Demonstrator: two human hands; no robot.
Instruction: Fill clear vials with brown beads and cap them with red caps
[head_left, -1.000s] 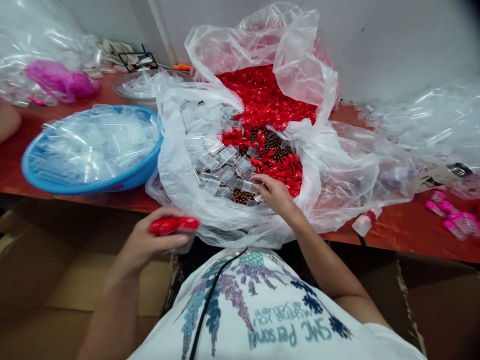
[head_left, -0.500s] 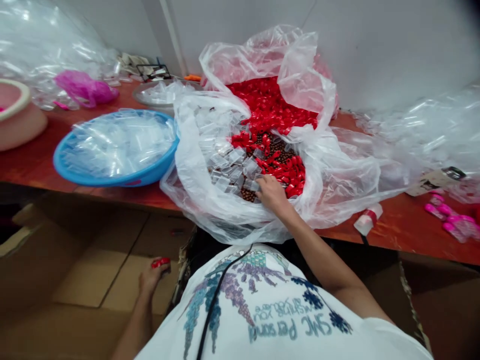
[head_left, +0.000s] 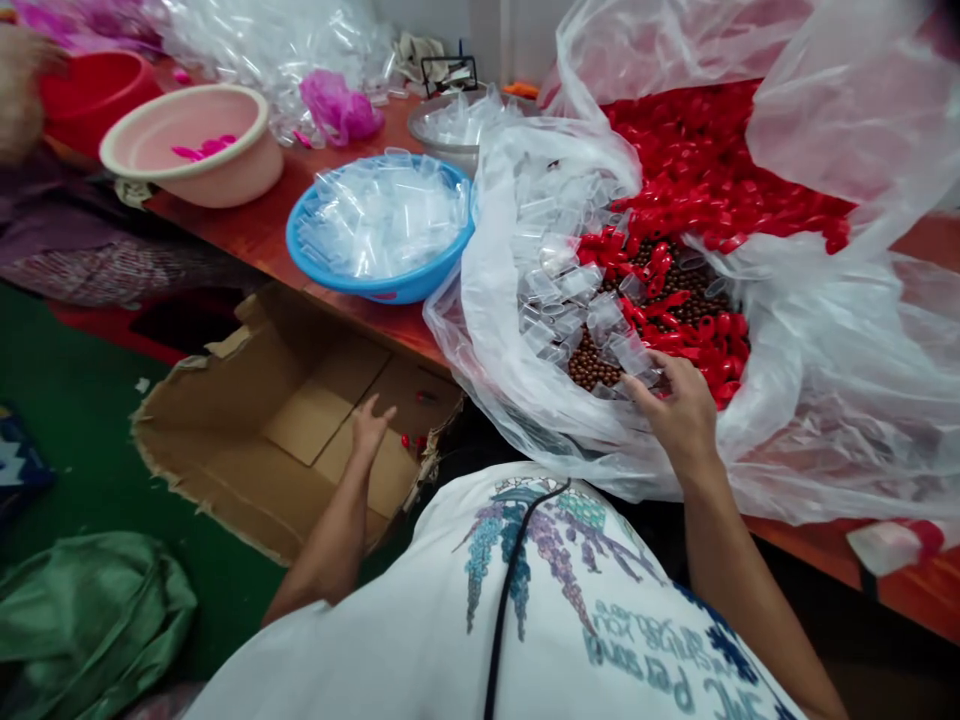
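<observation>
My left hand (head_left: 369, 432) is over the open cardboard box (head_left: 289, 440), its fingers spread and nothing in them. Just right of it, small red pieces (head_left: 415, 442) show inside the box, partly blurred. My right hand (head_left: 681, 408) reaches into the white plastic bag (head_left: 491, 290), thumb and fingers apart around a clear plastic case (head_left: 628, 352) among others like it. Brown beads (head_left: 592, 362) lie left of that hand, and a heap of red caps (head_left: 712, 345) is just beyond it. The far fingers are partly hidden.
A blue basin (head_left: 405, 290) of clear cases stands left of the bag. Behind are a grey bowl (head_left: 457, 155) and a bag of red caps (head_left: 697, 150). A cream basin (head_left: 225, 185), a red basin (head_left: 97, 95) and another person's blurred arm (head_left: 19, 95) are far left.
The view has swung left. My left hand has opened and let go of a small red-topped piece over the box. My right hand stays in the bag, its fingers wider apart.
</observation>
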